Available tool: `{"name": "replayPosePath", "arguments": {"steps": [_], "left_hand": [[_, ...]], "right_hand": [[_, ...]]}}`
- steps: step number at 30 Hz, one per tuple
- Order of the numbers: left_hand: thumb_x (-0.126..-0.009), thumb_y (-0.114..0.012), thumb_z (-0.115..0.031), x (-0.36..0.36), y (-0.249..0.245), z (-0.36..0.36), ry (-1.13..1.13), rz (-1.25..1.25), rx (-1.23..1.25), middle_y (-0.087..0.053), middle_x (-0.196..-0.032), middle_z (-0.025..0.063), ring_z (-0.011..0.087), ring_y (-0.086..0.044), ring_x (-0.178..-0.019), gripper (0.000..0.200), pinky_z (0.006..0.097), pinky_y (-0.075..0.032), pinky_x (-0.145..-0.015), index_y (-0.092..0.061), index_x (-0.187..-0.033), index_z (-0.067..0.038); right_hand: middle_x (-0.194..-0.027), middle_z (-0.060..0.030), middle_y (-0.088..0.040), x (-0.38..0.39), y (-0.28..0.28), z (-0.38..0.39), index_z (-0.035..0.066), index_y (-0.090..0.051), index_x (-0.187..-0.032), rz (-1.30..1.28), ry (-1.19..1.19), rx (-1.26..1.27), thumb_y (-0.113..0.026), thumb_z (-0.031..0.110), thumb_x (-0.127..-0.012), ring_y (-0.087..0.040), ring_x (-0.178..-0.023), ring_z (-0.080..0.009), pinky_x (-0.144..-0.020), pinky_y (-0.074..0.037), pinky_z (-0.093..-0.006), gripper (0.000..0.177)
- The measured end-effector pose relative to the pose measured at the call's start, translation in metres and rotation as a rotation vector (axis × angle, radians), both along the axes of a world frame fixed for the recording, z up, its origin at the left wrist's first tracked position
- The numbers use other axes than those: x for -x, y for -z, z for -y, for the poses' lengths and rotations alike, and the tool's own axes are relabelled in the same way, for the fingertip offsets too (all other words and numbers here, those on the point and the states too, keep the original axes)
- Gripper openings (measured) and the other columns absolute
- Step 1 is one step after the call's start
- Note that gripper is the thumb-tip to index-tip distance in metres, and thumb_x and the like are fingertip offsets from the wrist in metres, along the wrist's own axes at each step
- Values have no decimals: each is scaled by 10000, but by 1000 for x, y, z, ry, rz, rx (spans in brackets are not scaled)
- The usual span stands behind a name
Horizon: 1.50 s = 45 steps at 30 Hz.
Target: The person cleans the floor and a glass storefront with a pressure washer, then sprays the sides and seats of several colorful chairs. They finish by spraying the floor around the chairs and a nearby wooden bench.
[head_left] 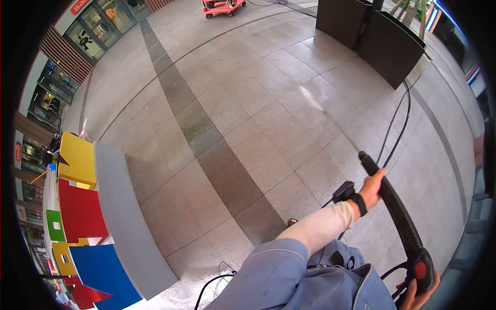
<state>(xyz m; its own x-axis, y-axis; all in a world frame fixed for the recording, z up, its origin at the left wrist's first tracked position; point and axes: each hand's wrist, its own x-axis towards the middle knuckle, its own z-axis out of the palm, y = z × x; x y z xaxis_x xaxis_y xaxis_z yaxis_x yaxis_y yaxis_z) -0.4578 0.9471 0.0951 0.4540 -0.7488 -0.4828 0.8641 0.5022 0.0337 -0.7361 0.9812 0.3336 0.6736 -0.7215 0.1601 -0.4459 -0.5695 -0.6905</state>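
Observation:
A long black pressure washer gun [397, 214] with a red round mark near its grip slants across the right side of the view. My left hand [372, 189] is closed around its front part, just behind the nozzle. At the lower right my right hand [421, 297] wraps the rear grip, with part of its fingers hidden behind the gun. From the nozzle a thin jet widens into white spray [311, 99] over the wet paved floor [279, 129]. My left wrist carries a black band with a small dark box [343, 191] beside it.
Black hoses [397, 126] trail along the floor on the right, below tall dark planters [391, 49]. To the left stands a grey curved bench [132, 217] with colourful red, yellow and blue panels [82, 209]. A red cart [223, 9] and shopfronts [98, 26] are farther off.

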Motion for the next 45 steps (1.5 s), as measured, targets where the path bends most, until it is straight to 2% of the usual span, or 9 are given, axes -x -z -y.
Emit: {"name": "replayPosePath", "arguments": {"steps": [7,9,11,18,23,26,32,39,45], "left_hand": [[-756,-616,-292,-50,-17,2,-54,-11,-62,-495,-645,77,224,-550,-585,297,390,-497,-553,-462,-787,-41],[-762,-615,-279,-74,-8,-54,-184,-42,-91,-503,-665,91,259,-558,-599,285,419,-502,-569,-454,-783,-45],[-767,-612,-271,-92,7,-127,-338,-55,-130,-504,-724,84,257,-550,-665,273,430,-497,-636,-456,-837,-58],[-764,-557,-279,-89,23,-338,-745,-290,-541,-479,-772,107,280,-522,-745,288,491,-457,-705,-404,-908,-82],[-748,-597,-267,-135,33,-309,-509,-206,-245,-538,-810,137,289,-563,-729,324,456,-488,-697,-435,-910,-39],[-773,-603,-280,-155,5,-279,-339,-125,-77,-533,-761,100,265,-580,-700,290,405,-510,-654,-463,-868,-44],[-816,-562,-287,-143,-20,-315,-380,-97,-5,-534,-731,69,214,-552,-690,247,390,-489,-671,-483,-823,-53],[-790,-573,-235,-23,17,-364,-601,-326,-253,-516,-769,60,217,-561,-701,214,398,-513,-626,-451,-860,-75],[-756,-578,-221,20,25,-261,-262,-263,-196,-512,-777,69,224,-551,-704,228,402,-504,-628,-445,-886,-90]], "right_hand": [[-918,-215,-527,-56,-10,6,-41,-312,-1157,-103,-114,263,-591,22,-776,-571,-697,-245,-651,-490,-319,476],[-898,-193,-534,-85,-7,7,-38,-335,-1152,-77,-192,-35,-592,34,-777,-573,-682,-208,-626,-479,-297,461],[-1030,-151,-473,-118,19,-5,56,-137,-1266,128,-272,-302,-520,-5,-771,-550,-706,-186,-619,-489,-267,629],[-992,-146,-478,-222,32,-68,43,-173,-1215,-91,-658,-707,-501,-53,-738,-555,-700,-190,-556,-511,-299,587],[-1011,-122,-467,-215,0,-124,38,-180,-1238,-45,-512,-433,-549,10,-727,-535,-797,-172,-598,-499,-270,631],[-902,-185,-532,-205,-40,-146,-34,-334,-1171,-125,-440,-102,-588,48,-783,-574,-658,-200,-611,-471,-286,471],[-956,-159,-528,-217,-75,-181,-22,-338,-1188,-223,-472,89,-646,114,-752,-561,-785,-235,-714,-453,-314,551],[-985,-129,-469,-189,-34,-138,55,-182,-1207,-168,-607,-684,-533,-17,-723,-548,-754,-192,-561,-519,-307,602],[-981,-137,-471,-83,-26,-66,65,-159,-1213,-43,-493,-504,-589,43,-725,-556,-718,-196,-496,-522,-296,651]]}}
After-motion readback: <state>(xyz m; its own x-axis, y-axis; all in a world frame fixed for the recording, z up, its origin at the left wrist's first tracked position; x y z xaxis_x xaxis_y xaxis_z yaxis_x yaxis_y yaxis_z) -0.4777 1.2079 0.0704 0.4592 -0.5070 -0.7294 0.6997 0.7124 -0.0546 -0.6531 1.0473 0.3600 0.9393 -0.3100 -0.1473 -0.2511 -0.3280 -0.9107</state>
